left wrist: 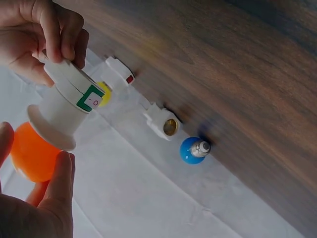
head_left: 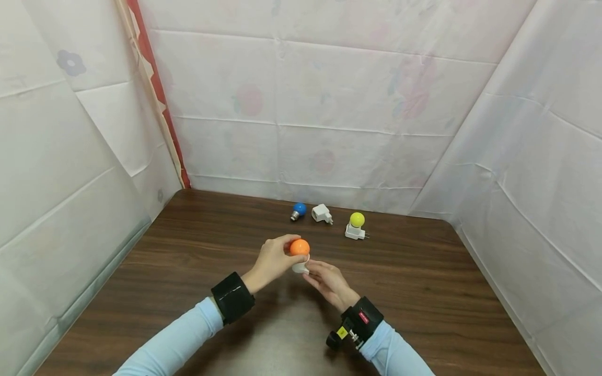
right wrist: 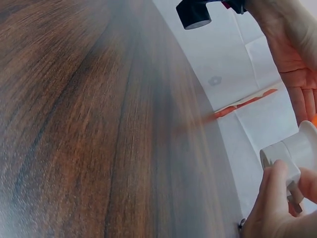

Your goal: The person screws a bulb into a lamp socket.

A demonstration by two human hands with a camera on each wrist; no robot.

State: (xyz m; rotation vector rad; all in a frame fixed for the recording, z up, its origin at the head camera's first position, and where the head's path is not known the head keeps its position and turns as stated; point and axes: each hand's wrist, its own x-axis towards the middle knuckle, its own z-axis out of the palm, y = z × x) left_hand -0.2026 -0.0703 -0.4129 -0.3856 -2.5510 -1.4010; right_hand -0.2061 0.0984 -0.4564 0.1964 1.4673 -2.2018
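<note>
An orange light bulb (head_left: 300, 246) sits against the flared rim of a white plug-in lamp socket (left wrist: 62, 111), its screw base out of sight. My left hand (head_left: 274, 259) pinches the bulb's round glass between thumb and fingers. My right hand (head_left: 331, 285) grips the socket by its plug end, partly covering it. In the left wrist view a switch framed in green (left wrist: 91, 99) shows on the socket's side. Bulb and socket are held above the wooden table, bulb uppermost in the head view.
Along the table's back lie a blue bulb (head_left: 299, 209), a second white socket (head_left: 322, 213) with its opening sideways, and a yellow bulb (head_left: 357, 220) seated in a third white socket (head_left: 355, 232). White sheets (head_left: 329, 104) hang behind and on both sides of the brown table (head_left: 197, 230).
</note>
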